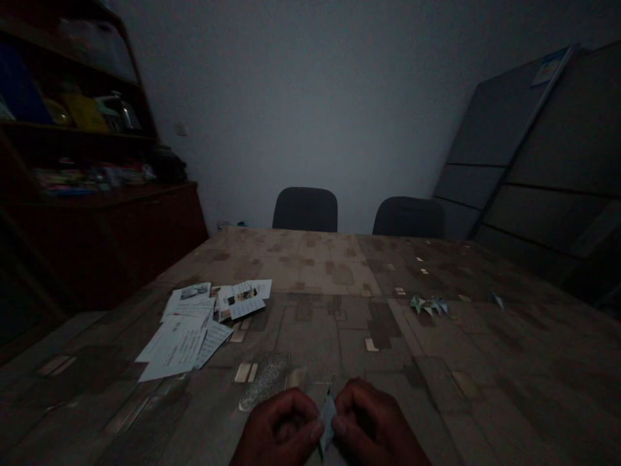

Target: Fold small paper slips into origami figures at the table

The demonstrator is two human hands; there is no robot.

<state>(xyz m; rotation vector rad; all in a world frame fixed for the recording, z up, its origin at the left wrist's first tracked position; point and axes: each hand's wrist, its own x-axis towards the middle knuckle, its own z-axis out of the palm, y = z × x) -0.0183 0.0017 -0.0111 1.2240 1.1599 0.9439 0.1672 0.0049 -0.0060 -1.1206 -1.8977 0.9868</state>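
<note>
My left hand (281, 427) and my right hand (373, 424) meet at the bottom edge of the view, just above the table (339, 310). Both have their fingers curled, pinching a small folded piece of pale paper (327, 421) that stands upright between them. To the far right on the table lie small folded paper figures (429, 304), and one more folded piece (497, 300) sits further right. A spread of loose printed paper sheets (194, 327) lies on the table to my left.
Two dark chairs (305, 208) (409, 217) stand at the table's far side against a pale wall. A dark wooden shelf cabinet (87, 162) with assorted items fills the left. Large grey panels (533, 149) lean on the right wall. The room is dim.
</note>
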